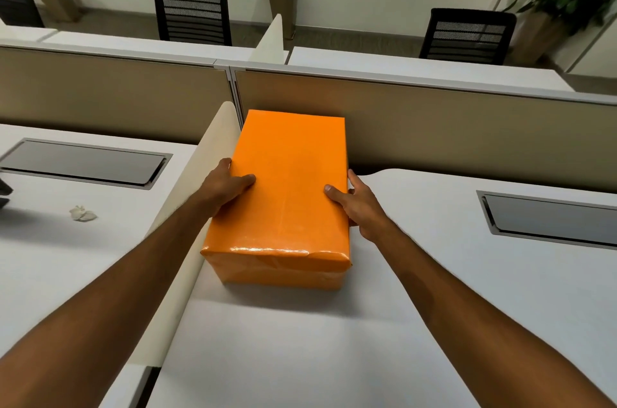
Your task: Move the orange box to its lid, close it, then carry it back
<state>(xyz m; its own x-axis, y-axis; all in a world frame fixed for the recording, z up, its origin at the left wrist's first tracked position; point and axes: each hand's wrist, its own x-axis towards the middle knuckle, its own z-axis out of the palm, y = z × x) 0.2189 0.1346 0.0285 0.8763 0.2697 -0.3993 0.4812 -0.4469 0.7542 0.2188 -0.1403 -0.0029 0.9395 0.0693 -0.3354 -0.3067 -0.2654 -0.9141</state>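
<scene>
- No writing, label, brand mark or number can be read anywhere from where I stand.
- The orange box [287, 187] shows only plain glossy wrapping on its top and near side, with no print.
- The desk [434, 274] surface is blank white, and its dark hatch panels carry no lettering I can make out.
</scene>
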